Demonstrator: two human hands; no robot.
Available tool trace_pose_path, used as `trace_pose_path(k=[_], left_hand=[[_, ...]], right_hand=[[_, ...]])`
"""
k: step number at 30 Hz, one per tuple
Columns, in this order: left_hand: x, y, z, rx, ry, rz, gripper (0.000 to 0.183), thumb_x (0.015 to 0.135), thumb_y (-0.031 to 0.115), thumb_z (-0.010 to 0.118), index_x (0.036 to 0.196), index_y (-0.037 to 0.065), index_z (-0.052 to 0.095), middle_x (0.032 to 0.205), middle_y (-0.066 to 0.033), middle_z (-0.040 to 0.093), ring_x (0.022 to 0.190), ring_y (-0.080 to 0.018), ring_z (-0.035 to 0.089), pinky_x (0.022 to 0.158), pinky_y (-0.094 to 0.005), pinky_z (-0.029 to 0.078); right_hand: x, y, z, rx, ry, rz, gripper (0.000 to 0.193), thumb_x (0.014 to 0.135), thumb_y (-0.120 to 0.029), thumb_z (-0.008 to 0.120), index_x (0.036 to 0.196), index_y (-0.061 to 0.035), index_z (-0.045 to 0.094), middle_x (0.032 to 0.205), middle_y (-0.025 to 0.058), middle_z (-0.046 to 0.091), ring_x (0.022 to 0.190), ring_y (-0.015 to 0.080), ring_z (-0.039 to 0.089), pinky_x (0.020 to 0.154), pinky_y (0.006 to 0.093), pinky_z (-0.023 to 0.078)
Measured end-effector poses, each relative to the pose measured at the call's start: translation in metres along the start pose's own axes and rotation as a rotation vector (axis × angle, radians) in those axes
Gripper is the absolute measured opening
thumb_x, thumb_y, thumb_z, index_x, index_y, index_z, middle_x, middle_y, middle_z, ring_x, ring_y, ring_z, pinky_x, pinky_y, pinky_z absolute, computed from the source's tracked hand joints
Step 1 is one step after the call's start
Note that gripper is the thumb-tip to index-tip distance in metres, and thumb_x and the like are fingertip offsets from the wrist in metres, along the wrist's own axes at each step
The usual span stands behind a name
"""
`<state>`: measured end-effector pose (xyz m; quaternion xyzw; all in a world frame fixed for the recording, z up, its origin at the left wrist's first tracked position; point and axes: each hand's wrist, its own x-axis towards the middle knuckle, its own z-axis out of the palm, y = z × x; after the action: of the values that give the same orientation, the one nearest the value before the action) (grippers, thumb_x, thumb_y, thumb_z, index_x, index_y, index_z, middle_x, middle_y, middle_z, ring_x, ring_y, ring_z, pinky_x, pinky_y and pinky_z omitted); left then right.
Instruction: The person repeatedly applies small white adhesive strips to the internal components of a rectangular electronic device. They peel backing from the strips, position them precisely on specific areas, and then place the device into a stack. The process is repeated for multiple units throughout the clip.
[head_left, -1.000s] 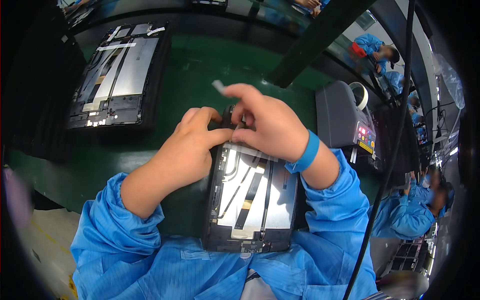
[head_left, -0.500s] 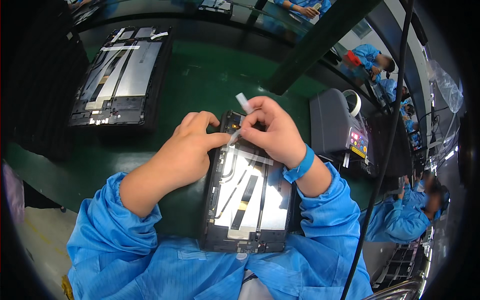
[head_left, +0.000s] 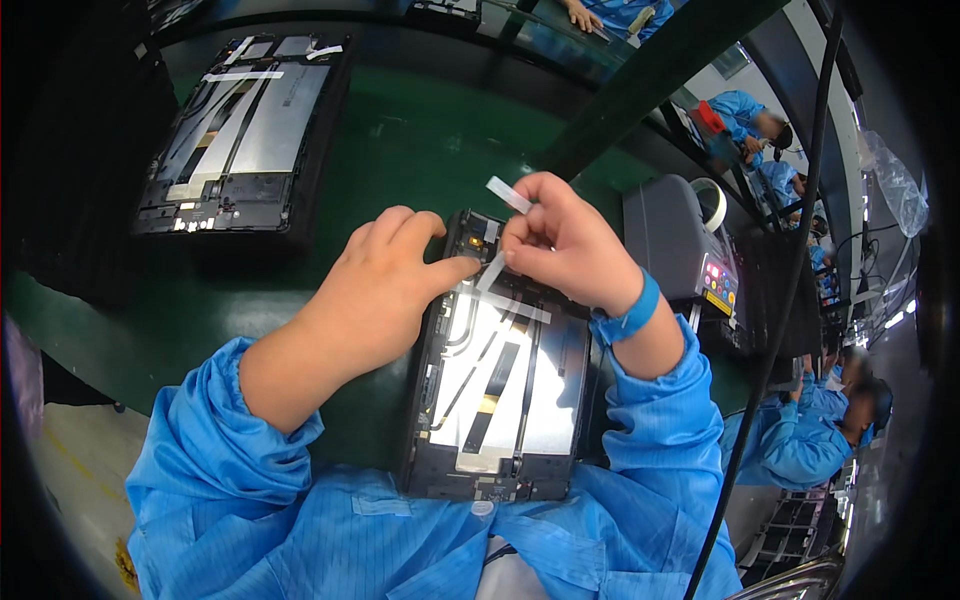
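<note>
An opened tablet (head_left: 555,440), with a silver panel, dark cables and a black frame, lies in front of me, its near end against my smock. My right hand (head_left: 570,245) is closed near its far end, pinching a strip of white tape (head_left: 490,270) that slants down to the tablet. Another short white tape piece (head_left: 510,195) sticks out from the fingers of the same hand; whether the two are one strip, I cannot tell. A white tape band (head_left: 515,303) crosses the panel. My left hand (head_left: 385,280) rests at the tablet's far left edge, thumb and forefinger apart.
Another opened tablet (head_left: 250,140) lies on a dark stack at the far left of the green table (head_left: 420,130). A grey tape dispenser (head_left: 670,235) with lit buttons stands on the right. A black cable (head_left: 765,370) hangs in front. Several people in blue work beyond.
My right hand has moved right and slightly outward, and more of the tape strip shows between it and the tablet. The left thumb has shifted slightly right.
</note>
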<state>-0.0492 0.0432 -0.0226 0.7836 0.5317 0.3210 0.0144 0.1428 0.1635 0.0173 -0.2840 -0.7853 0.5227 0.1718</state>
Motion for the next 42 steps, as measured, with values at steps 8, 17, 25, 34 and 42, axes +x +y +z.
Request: trace_pose_path(k=[8, 17, 25, 34, 42], left_hand=[[0.000, -0.002, -0.001, -0.086, -0.018, -0.005, 0.038, 0.070, -0.002, 0.062, 0.104, 0.013, 0.067, 0.106, -0.0141, 0.054, 0.104, -0.0333, 0.050, 0.089, -0.0420, 0.043], [-0.001, -0.002, 0.001, -0.094, -0.036, -0.018, 0.037, 0.071, -0.002, 0.061, 0.104, 0.012, 0.068, 0.105, -0.0138, 0.054, 0.104, -0.0331, 0.050, 0.089, -0.0416, 0.043], [-0.001, 0.002, -0.003, 0.044, -0.038, 0.005, 0.038, 0.071, 0.002, 0.061, 0.106, 0.016, 0.065, 0.105, -0.0125, 0.054, 0.105, -0.0315, 0.051, 0.087, -0.0418, 0.043], [-0.002, 0.002, 0.000, 0.082, -0.043, 0.021, 0.039, 0.070, 0.003, 0.061, 0.108, 0.015, 0.063, 0.106, -0.0115, 0.053, 0.104, -0.0304, 0.051, 0.085, -0.0412, 0.043], [-0.002, 0.002, 0.000, 0.035, -0.003, 0.048, 0.037, 0.070, 0.001, 0.061, 0.105, 0.013, 0.065, 0.103, -0.0108, 0.055, 0.101, -0.0295, 0.052, 0.085, -0.0413, 0.043]], right_hand=[[0.024, -0.013, 0.004, -0.229, 0.008, 0.224, 0.038, 0.077, -0.001, 0.063, 0.108, 0.0024, 0.042, 0.070, 0.0045, 0.062, 0.060, 0.0086, 0.057, 0.053, 0.0221, 0.045], [0.024, -0.010, 0.015, -0.486, 0.106, 0.112, 0.039, 0.070, 0.000, 0.063, 0.105, 0.0057, 0.047, 0.066, 0.0065, 0.060, 0.058, 0.0120, 0.057, 0.055, 0.0256, 0.046], [0.006, -0.022, 0.019, -0.610, 0.174, -0.081, 0.042, 0.075, 0.001, 0.061, 0.115, -0.0006, 0.048, 0.089, 0.0149, 0.067, 0.084, 0.0294, 0.066, 0.075, 0.0341, 0.051], [-0.019, 0.013, 0.016, -0.331, 0.034, -0.160, 0.039, 0.080, 0.005, 0.050, 0.118, -0.0025, 0.047, 0.104, 0.0120, 0.069, 0.097, 0.0282, 0.065, 0.083, 0.0326, 0.050], [-0.028, 0.009, 0.013, -0.385, -0.030, -0.133, 0.043, 0.077, 0.006, 0.052, 0.120, 0.0025, 0.047, 0.109, 0.0138, 0.067, 0.102, 0.0257, 0.064, 0.089, 0.0321, 0.047]])
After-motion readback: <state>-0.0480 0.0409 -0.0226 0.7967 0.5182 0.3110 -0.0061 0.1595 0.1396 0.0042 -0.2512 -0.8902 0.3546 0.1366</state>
